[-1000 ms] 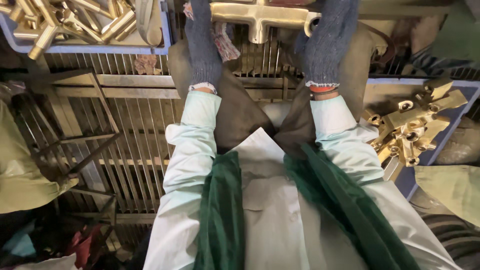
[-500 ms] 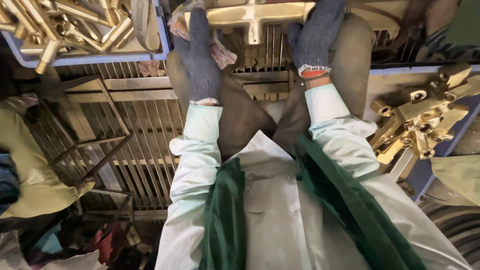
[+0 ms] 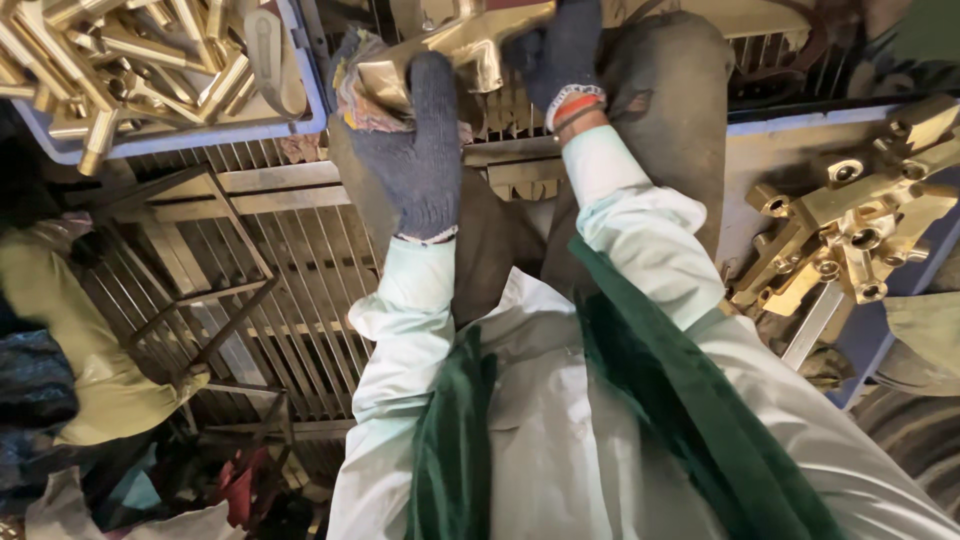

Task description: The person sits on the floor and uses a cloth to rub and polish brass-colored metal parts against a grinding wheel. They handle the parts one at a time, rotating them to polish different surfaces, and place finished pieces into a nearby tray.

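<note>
Brass fitting point(image 3: 470, 40), a cross-shaped casting with a bright gold sheen, sits at the top of the view, held up over the person's lap between two gloved hands. The left hand point(image 3: 415, 150), in a dark knitted glove, has its fingers curled shut around one arm of the fitting and presses a crumpled, faded rag point(image 3: 365, 95) against the metal. The right hand point(image 3: 560, 50), gloved the same way with an orange cuff band, has its fingers closed over the other end. Pale sleeves and a green scarf point(image 3: 690, 400) run down toward the camera. Beneath the hands lies a slatted metal grate point(image 3: 290, 260). At upper left a blue tray point(image 3: 200, 135) is heaped with brass rods and tubes; at right another pile of brass valve bodies point(image 3: 850, 220) rests in a second blue tray.
</note>
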Motion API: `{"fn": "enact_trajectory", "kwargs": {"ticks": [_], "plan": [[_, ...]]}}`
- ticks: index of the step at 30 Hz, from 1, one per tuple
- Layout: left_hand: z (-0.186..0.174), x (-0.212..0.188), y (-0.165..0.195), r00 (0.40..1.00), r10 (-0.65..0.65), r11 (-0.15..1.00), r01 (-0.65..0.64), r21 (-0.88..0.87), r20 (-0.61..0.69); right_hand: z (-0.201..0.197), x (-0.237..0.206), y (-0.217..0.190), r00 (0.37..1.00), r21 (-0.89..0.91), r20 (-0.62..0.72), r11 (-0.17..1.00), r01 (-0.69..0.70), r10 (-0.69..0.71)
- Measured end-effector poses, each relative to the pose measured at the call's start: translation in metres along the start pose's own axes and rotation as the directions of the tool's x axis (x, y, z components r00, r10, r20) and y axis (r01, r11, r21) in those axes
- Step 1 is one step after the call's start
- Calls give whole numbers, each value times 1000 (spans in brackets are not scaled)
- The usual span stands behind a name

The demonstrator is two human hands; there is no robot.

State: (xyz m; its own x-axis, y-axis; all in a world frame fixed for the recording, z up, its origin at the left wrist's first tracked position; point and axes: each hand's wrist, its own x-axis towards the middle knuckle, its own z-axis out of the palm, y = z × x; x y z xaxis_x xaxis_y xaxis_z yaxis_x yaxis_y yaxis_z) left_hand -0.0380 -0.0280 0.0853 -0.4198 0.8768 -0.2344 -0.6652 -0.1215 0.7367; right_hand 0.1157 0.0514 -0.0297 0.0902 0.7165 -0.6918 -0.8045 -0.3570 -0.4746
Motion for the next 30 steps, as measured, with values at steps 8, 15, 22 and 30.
{"fn": "enact_trajectory", "kwargs": {"ticks": [8, 15, 22, 30], "plan": [[28, -25, -22, 953, 291, 642, -263, 720, 89, 12, 17, 18, 963, -293, 267, 948, 120, -40], [53, -62, 19, 949, 259, 344, -262, 902, 178, 14, -9, 7, 828, -187, 366, 905, -381, 424], [-104, -124, 95, 984, -157, 567, 156, 809, -80, -31, -237, -73, 891, -422, 449, 862, 280, -69], [-98, -56, 8, 982, -182, 916, 190, -355, 55, -24, -354, -82, 723, -722, 691, 66, 689, 13]]}}
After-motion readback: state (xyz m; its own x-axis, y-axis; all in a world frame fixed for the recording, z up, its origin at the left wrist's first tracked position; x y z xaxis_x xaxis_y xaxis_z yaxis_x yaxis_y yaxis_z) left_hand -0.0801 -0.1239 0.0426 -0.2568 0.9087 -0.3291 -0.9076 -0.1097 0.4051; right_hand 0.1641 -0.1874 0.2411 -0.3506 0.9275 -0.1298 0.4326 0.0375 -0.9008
